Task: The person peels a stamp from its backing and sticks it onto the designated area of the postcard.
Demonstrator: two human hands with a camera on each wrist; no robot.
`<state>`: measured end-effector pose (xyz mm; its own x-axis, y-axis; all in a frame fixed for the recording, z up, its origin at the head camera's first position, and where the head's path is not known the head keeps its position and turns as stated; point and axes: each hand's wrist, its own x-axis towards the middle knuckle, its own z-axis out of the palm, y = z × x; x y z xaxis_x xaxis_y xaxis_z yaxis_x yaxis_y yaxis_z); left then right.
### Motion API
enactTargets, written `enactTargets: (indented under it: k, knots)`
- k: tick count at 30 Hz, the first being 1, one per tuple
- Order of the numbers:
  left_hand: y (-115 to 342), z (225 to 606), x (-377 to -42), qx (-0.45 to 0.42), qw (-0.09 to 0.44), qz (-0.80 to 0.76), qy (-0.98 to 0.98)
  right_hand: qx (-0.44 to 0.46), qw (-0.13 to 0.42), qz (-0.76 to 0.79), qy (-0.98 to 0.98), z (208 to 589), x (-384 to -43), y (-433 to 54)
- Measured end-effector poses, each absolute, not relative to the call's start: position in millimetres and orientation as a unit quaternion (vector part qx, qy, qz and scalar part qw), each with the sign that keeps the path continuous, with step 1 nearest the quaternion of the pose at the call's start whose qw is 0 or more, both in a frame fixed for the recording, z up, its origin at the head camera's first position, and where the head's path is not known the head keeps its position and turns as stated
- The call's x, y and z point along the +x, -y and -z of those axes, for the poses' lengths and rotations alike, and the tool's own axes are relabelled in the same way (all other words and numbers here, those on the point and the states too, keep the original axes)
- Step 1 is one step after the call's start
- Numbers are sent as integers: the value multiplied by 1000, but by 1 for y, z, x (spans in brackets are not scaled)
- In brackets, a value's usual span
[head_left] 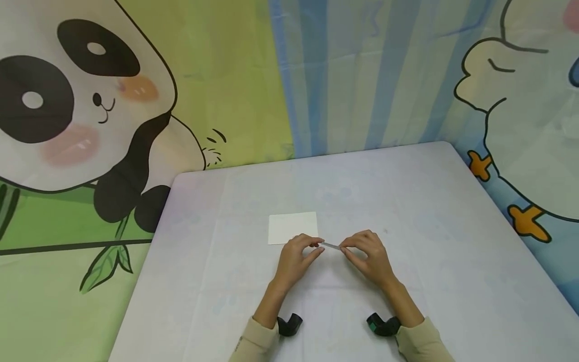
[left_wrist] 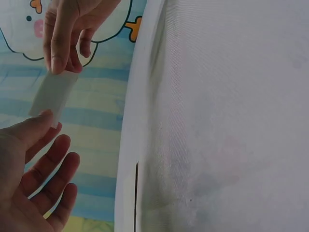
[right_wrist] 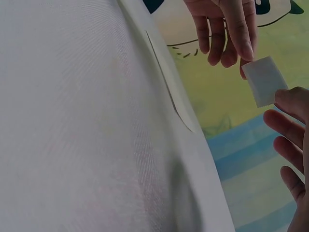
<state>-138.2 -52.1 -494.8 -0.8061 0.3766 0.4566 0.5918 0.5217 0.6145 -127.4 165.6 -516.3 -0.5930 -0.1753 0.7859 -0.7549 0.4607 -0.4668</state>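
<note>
Between my two hands stretches a short piece of whitish, see-through tape (right_wrist: 264,81), its lower edge finely jagged in the right wrist view. My left hand (head_left: 296,256) pinches one end with thumb and forefinger, the other fingers loosely spread. The opposite end sits between the thumb and fingers of my right hand (head_left: 372,256). From the head view the tape appears almost edge-on as a thin grey strip. Behind the left hand, a white sheet of paper (head_left: 289,226) lies on the table, its lower right part overlapped by the fingers in the head view.
A pale cloth covers the table (head_left: 226,291). Cartoon-printed curtains (head_left: 235,85) hang along its far and side edges. Each wrist carries a black camera mount (head_left: 289,325) close over the tabletop. Seen from the left wrist, the paper's edge (left_wrist: 136,193) shows as a dark line.
</note>
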Motion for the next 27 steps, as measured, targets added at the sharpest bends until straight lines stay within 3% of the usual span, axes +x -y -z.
enactTargets:
  k: [15,22,27]
  knots:
    - [50,502,-136,-276,129,435,847,279,332,-437,788,513,-125,-162]
    - [51,496,-129,-241,68,512,822,262,320,-444,795,515,-123,-161]
    - [53,472,-120,-194,5,553,810,257,298,-462,795,516,-121,-158]
